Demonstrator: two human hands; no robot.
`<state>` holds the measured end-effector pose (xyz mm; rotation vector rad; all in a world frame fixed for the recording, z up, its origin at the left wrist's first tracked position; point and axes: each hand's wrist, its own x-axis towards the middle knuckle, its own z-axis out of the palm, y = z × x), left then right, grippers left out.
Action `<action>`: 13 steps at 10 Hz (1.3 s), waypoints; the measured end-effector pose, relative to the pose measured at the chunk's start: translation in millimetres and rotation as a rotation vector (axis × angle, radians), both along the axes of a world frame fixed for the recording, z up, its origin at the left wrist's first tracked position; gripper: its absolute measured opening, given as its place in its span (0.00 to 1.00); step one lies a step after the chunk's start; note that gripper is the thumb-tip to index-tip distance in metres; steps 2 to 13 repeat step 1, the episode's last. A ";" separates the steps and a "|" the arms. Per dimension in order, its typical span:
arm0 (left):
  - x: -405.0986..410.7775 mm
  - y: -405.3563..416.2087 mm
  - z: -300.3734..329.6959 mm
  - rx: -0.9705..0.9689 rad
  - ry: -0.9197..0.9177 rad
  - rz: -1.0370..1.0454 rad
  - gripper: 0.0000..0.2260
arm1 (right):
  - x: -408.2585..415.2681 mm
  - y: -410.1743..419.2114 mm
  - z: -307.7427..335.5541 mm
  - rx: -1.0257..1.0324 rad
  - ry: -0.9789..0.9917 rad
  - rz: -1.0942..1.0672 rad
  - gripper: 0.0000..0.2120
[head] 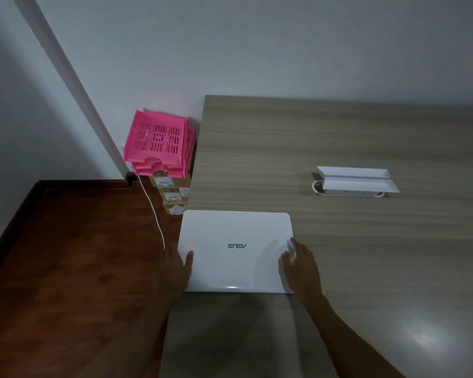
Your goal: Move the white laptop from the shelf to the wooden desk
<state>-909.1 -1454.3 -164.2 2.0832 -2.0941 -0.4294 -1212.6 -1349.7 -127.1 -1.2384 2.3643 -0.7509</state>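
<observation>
The white laptop (235, 252), lid closed with a dark logo facing up, lies at the near left corner of the wooden desk (339, 148); its left edge reaches the desk's left edge. My left hand (176, 271) grips its left side, thumb on the lid. My right hand (301, 264) rests on the laptop's right edge with the fingers spread over the lid; whether it grips is unclear.
A white two-tier tray (355, 181) sits on the desk at the right. Left of the desk, pink plastic baskets (159, 143) are stacked on cardboard boxes (172, 193) on the dark red-brown floor (79, 268). A white cable (155, 214) trails down.
</observation>
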 end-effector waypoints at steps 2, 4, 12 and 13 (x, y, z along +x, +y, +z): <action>1.5 42.0 -10.4 -0.113 0.100 -0.159 0.29 | 18.4 45.0 -26.2 -0.124 0.136 0.143 0.21; 1.5 42.0 -10.4 -0.113 0.100 -0.159 0.29 | 18.4 45.0 -26.2 -0.124 0.136 0.143 0.21; 1.5 42.0 -10.4 -0.113 0.100 -0.159 0.29 | 18.4 45.0 -26.2 -0.124 0.136 0.143 0.21; 1.5 42.0 -10.4 -0.113 0.100 -0.159 0.29 | 18.4 45.0 -26.2 -0.124 0.136 0.143 0.21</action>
